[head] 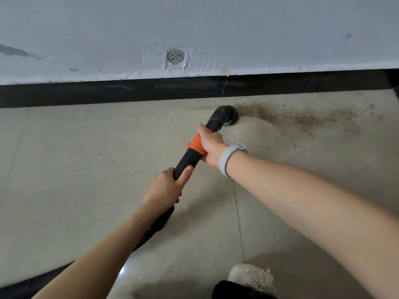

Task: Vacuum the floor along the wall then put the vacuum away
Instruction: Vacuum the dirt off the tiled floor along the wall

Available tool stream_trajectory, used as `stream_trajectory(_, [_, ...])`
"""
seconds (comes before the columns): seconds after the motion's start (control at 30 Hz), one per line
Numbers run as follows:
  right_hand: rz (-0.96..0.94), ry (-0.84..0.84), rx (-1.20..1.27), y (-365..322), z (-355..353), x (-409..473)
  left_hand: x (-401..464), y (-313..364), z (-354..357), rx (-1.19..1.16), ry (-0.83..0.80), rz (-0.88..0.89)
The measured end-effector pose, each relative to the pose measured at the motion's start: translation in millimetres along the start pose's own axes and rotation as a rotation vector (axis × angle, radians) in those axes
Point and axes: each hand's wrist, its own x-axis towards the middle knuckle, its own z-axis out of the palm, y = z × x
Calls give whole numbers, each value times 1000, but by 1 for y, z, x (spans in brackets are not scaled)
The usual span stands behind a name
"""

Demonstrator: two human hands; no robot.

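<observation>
- Just beyond the forward grip, the round brush nozzle (226, 115) sits on the tiled floor (86, 169) close to the black skirting board (108, 93), at the near edge of a band of brown grit (291, 117) that trails away to the right.
- The right hand (212, 145) wraps the vacuum wand (187, 160) at its orange collar (197, 145); the left hand (166, 186) wraps the wand lower down, nearer the body, where the ribbed hose (146, 234) begins. Both hold firmly, fingers curled round.
- Judged from the dirt left, the sweep is only partly done: the floor left of the nozzle looks clean, the right does not.
- Steer with the forward hand, keeping the bristles flat on the tile, and draw the nozzle slowly rightward through the grit.
- Run a pass tight against the skirting, where specks lie in the corner.
- Let the rear hand feed hose so it doesn't tug the nozzle off line.
</observation>
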Motion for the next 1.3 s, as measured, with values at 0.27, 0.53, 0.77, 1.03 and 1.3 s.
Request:
stream_trajectory(0.27, [-15,68,45,-10,-32,8,13,25,13,54,-60,40])
stream_trajectory(0.53, [-11,148,112,-21,-81,12,28,58,35,176,-122,103])
stream_trajectory(0.77, [-42,158,285,-37,-114,-2,41,85,46,266,-130,184])
stream_trajectory(1.03, [-81,-30,169,-26,-43,-18,13,30,19,74,76,58])
stream_trajectory(1.3, [-90,-253,-31,-8,74,-25,-12,-37,-25,-123,340,-108])
